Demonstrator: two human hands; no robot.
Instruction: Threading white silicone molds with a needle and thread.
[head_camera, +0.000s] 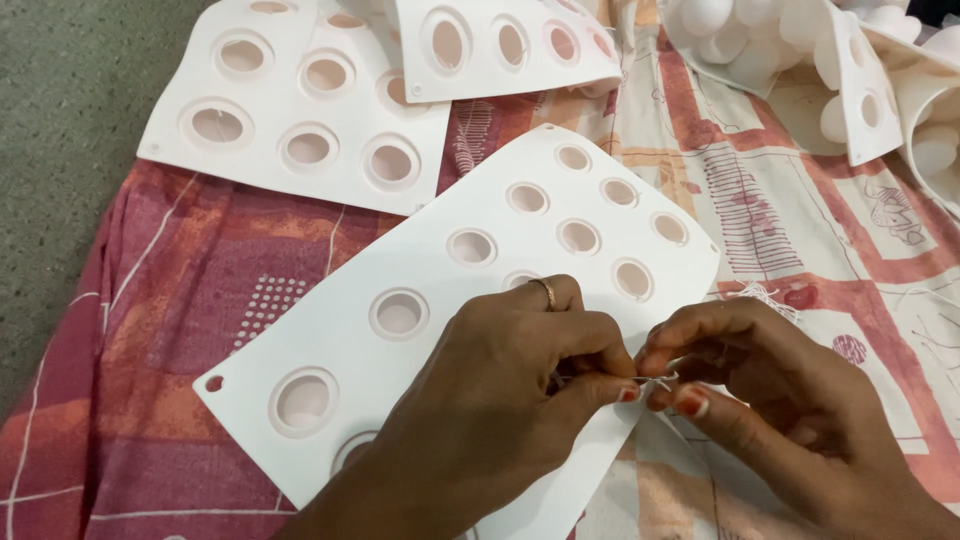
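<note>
- A short length of thin white thread (655, 380) is pinched between the two hands, low and right of centre in the head view, just over the lower right edge of a white mould sheet (330, 350).
- The thread's long axis is laid roughly level, running left to right from one hand to the other; only a small stretch is seen between the fingertips.
- The left hand (500, 400) is closed narrowly, thumb and forefinger pressed together on the left end of the thread; a ring is worn on one finger.
- The right hand (770, 400) is likewise closed tight, its red-nailed fingertips (690, 403) gripped on the right end of the thread.
- The mould sheet under the hands is set slantwise, its long axis running from lower left to upper right, with round recesses in rows and a small hole at its lower left corner.
- A second white mould sheet (300, 100) is laid beyond it at upper left, partly covered by a third (500, 45).
- White rounded pieces (740, 40) are heaped at upper right beside further white sheets.
- A small tuft of loose thread (765, 293) is seen on the cloth just above the right hand.
- Everything is rested on a patterned cloth (160, 300) in red, pink and cream; a grey floor (70, 100) is seen at the left.
</note>
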